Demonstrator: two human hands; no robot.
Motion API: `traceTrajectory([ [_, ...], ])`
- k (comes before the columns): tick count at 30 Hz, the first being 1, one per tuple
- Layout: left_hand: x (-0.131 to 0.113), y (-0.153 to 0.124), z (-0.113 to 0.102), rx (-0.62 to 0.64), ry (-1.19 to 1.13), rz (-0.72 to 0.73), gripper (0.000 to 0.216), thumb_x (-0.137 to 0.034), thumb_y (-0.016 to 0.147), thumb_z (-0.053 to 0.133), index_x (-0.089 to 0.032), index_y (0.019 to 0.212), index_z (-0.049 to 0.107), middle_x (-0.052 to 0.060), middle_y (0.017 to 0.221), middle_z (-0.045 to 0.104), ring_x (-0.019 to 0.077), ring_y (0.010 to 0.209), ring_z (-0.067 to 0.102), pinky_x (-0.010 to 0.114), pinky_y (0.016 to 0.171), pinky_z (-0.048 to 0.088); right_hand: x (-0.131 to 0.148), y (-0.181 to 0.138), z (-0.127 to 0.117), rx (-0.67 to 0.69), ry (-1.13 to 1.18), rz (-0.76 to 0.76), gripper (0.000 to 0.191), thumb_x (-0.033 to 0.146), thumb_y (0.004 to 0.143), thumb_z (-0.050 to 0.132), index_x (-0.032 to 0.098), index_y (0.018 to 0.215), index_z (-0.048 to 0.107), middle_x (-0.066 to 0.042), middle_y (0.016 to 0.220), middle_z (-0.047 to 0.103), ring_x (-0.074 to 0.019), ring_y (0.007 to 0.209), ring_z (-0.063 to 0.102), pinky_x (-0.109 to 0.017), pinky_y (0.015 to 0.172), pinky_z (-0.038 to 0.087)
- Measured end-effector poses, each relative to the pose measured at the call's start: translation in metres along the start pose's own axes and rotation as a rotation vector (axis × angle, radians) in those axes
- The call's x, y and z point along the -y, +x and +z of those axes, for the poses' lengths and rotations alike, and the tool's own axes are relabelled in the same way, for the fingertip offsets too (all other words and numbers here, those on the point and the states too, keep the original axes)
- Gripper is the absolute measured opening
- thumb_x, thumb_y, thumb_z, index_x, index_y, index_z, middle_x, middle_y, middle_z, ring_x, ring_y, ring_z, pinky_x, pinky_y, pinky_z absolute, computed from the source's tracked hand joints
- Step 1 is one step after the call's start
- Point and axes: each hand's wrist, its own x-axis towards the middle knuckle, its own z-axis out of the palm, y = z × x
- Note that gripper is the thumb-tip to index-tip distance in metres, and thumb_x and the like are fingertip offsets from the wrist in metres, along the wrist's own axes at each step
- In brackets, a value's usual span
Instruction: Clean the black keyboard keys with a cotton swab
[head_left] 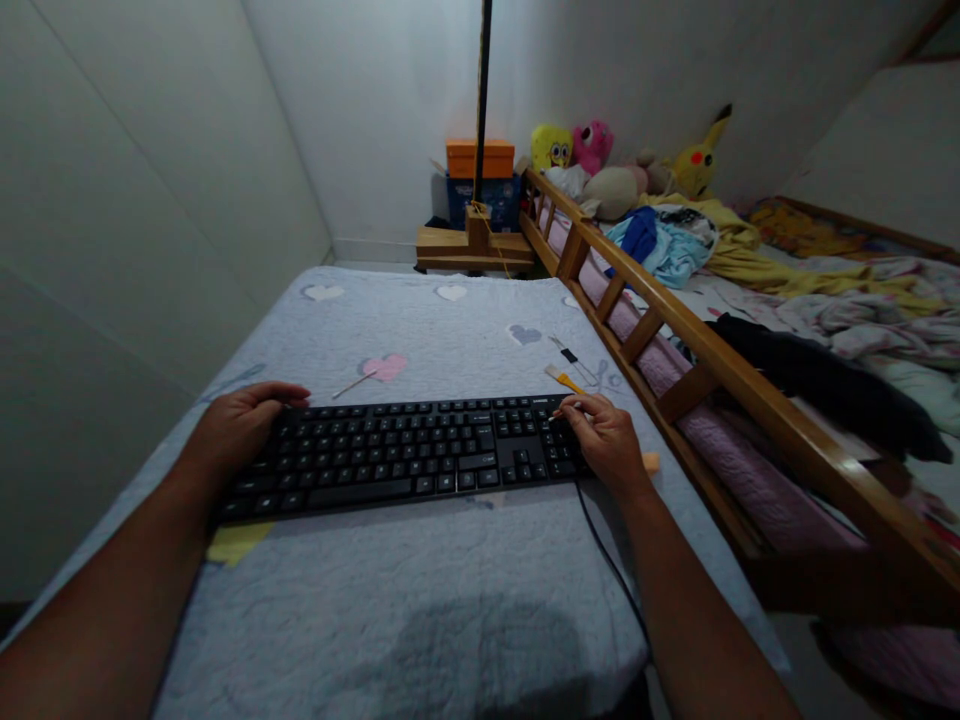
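A black full-size keyboard (390, 450) lies flat across the cloth-covered table, its cable running from the right end toward the near edge. My left hand (244, 425) is closed around the keyboard's left end, fingers along its far corner. Over the number pad, my right hand (604, 435) pinches a thin cotton swab (553, 416), its pale tip close to the keys; most of the stick is hidden by the fingers. Another cotton swab (354, 383) lies beyond the keyboard. A small brush with a yellow handle (564, 379) and a wire tool with a black middle (570, 355) lie behind the right end.
An orange piece (651, 462) sits beside my right wrist. Along the right runs a wooden bed rail (637, 275), with clothes and plush toys on the bed behind it. Boxes (480, 160) and a wooden stand (450, 245) with an upright pole are beyond the table.
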Motion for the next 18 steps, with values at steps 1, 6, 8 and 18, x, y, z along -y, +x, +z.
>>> traceTrajectory([
  [1,-0.0005,0.0,0.0003,0.004,-0.003,-0.001,0.042,-0.035,0.066,0.052,-0.018,0.097,0.074,0.008,0.105,0.078,0.0298,0.105,0.068,0.041,0.102,0.048,-0.0007,0.0,-0.001,-0.007,-0.005,0.008,0.021,0.033,0.091,0.056,0.024,0.08,0.072,-0.006,0.085,0.075,-0.0257,0.089,0.068,-0.036,0.083,0.048],
  [6,-0.0028,0.0001,0.0,-0.001,0.023,-0.002,0.042,-0.035,0.065,0.05,-0.019,0.095,0.074,0.007,0.104,0.078,0.0296,0.105,0.068,0.042,0.103,0.048,-0.0033,0.0007,-0.0055,-0.045,-0.021,0.042,0.023,0.034,0.089,0.056,0.023,0.077,0.072,-0.007,0.086,0.074,-0.0255,0.088,0.067,-0.037,0.083,0.048],
  [8,-0.0032,-0.0002,-0.0008,0.001,0.024,0.002,0.043,-0.035,0.065,0.049,-0.019,0.095,0.074,0.007,0.104,0.078,0.0294,0.104,0.068,0.043,0.103,0.048,-0.0036,0.0008,-0.0063,-0.051,-0.017,0.047,0.023,0.034,0.089,0.056,0.022,0.076,0.071,-0.007,0.086,0.075,-0.0255,0.088,0.067,-0.037,0.082,0.048],
  [18,-0.0005,0.0006,-0.0002,0.002,0.001,-0.014,0.042,-0.036,0.066,0.051,-0.019,0.097,0.074,0.007,0.105,0.078,0.0287,0.104,0.068,0.041,0.102,0.048,-0.0011,-0.0001,-0.0036,-0.023,0.0,0.035,0.021,0.034,0.089,0.057,0.023,0.079,0.072,-0.006,0.085,0.074,-0.0255,0.087,0.066,-0.037,0.082,0.047],
])
